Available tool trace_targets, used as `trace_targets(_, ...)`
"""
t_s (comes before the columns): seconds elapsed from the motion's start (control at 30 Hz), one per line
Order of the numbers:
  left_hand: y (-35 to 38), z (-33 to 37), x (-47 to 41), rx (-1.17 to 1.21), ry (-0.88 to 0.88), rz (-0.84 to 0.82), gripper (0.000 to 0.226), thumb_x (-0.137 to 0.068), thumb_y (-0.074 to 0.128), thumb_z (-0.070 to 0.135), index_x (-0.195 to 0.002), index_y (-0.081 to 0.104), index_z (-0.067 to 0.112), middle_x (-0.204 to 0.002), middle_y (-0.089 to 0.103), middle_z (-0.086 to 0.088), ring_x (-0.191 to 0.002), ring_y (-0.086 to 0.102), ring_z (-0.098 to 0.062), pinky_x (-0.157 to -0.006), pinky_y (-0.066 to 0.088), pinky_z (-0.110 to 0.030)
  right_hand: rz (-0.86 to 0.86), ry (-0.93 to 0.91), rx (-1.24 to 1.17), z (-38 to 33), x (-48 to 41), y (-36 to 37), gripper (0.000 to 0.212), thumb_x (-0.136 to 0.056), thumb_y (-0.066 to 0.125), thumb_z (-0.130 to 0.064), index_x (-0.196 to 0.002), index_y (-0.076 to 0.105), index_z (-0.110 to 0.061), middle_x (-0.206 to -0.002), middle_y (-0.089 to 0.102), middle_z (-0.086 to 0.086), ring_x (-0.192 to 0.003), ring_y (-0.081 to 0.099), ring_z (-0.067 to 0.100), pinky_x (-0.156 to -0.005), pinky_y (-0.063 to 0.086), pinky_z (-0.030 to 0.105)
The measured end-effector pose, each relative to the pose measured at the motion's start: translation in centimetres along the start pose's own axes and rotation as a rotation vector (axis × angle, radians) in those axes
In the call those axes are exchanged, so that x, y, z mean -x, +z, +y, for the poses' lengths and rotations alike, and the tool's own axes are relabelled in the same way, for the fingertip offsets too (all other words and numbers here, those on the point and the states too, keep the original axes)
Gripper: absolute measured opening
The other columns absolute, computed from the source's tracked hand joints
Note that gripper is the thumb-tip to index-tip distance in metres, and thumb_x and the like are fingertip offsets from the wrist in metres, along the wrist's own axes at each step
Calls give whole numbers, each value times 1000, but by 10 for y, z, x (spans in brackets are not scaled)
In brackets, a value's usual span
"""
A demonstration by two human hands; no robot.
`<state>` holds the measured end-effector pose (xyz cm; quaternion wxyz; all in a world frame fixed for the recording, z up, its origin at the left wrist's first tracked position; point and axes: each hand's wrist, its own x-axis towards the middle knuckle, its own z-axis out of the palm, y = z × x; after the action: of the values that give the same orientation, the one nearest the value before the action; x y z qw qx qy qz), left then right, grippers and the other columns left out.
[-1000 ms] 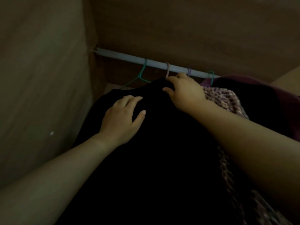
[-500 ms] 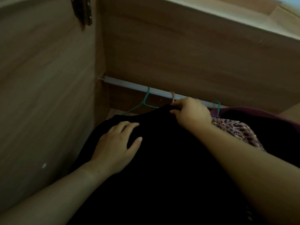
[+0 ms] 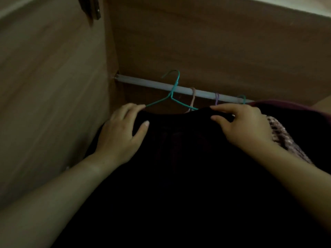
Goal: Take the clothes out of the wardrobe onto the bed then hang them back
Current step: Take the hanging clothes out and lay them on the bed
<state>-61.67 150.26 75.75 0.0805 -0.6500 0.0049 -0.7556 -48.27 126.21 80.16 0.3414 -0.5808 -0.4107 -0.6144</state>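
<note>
Grips clamped on black garment (image 3: 179,158): left hand (image 3: 121,135), right hand (image 3: 245,126); teal hanger (image 3: 172,93) hook above rail (image 3: 143,82).

Wardrobe wall (image 3: 53,86): matt wood-grain laminate. Rail (image 3: 146,84): smooth, pale, faint sheen. Teal hanger (image 3: 172,93): thin coated wire; black garment (image 3: 179,167): matt cloth.

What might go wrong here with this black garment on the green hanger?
The black garment might slide off the thin green wire hanger, judging by its bare wire arms near the neck. The hanger's hook, showing above the white rod, may snag the pink hanger hook beside it.
</note>
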Motion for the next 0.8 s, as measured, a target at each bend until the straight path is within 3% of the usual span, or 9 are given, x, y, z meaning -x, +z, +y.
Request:
trace_targets(0.13,-5,-3,19,-33,14,-100,62,-87,27,57,-136,41,23,-136,42,0,-127,39,-19,-99,31,-29,22,-15,-118,10,65,0,26,-83,66,-35,-106,64,-47,-104,67,-18,-86,59,1,-72,46,22)
trace_targets(0.2,-2,-3,37,-115,54,-234,65,-86,20,62,-137,39,27,-134,48,1,-124,44,-20,-98,36,-37,37,-24,-141,10,93,-1,27,-81,67,-33,-106,65,-45,-102,68,-17,-89,62,2,-75,48,23)
trace_targets(0.27,-3,-1,57,-125,82,-295,61,-86,19,62,-128,45,28,-119,60,-2,-109,57,-25,-85,45,-42,20,-29,-140,8,117,-4,28,-81,67,-32,-107,67,-41,-102,69,-15,-92,65,7,-77,51,26)
trace_targets(0.37,-7,7,92,-25,45,-206,42,-87,24,60,-107,49,33,-94,68,-7,-85,65,-33,-65,51,-43,-10,-64,-74,8,157,-11,28,-84,64,-33,-112,65,-35,-103,69,-10,-93,66,14,-75,52,29)
trace_targets(0.53,-19,43,167,126,-60,-152,32,-89,35,52,-95,55,29,-76,68,-2,-69,64,-28,-56,48,-38,-126,-171,38,-3,226,-24,38,-91,39,-44,-120,60,-33,-101,60,-8,-85,59,13,-66,47,26)
trace_targets(0.7,-36,86,228,121,-115,-192,26,-89,43,45,-93,61,27,-80,71,2,-70,66,-26,-54,49,-32,-204,-134,-90,-2,286,-47,34,-92,40,-48,-116,61,-39,-97,58,-13,-79,61,8,-61,52,32)
trace_targets(0.8,-53,115,251,62,-106,-235,32,-89,42,42,-91,68,24,-80,71,1,-67,66,-25,-54,39,-22,-224,-115,-95,-2,314,-71,35,-90,44,-53,-114,64,-38,-94,60,-11,-78,60,5,-62,49,29)
